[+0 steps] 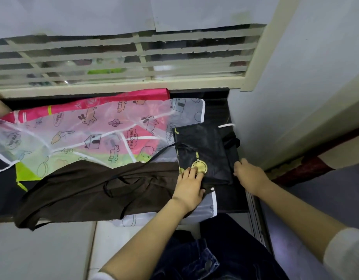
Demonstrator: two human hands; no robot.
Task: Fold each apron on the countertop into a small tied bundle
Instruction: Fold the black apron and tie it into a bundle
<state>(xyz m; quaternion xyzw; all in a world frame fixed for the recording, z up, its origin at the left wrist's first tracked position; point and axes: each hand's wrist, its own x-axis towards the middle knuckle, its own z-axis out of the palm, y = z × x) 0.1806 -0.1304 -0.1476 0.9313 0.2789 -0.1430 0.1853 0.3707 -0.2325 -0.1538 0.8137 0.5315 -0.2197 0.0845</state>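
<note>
Touching one folded black apron [205, 150]: left hand [189, 184], right hand [248, 174].

Pale paper sheets [73, 15] covering the upper window, frosted slats [114, 57] running across the glass below them, cream window frame [114, 91] bordering the sill, grey wall [316, 67] rising at right, dark red patterned cloth [304, 168] lying beside it, white cabinet fronts [43, 249] standing below.

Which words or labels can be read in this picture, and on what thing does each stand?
"Happy and free": in a cloud shape on the translucent white apron with cartoon drawings.
Its other cloud shapes: too blurred or folded to read fully.
Black folded apron with yellow print: no words.
</note>
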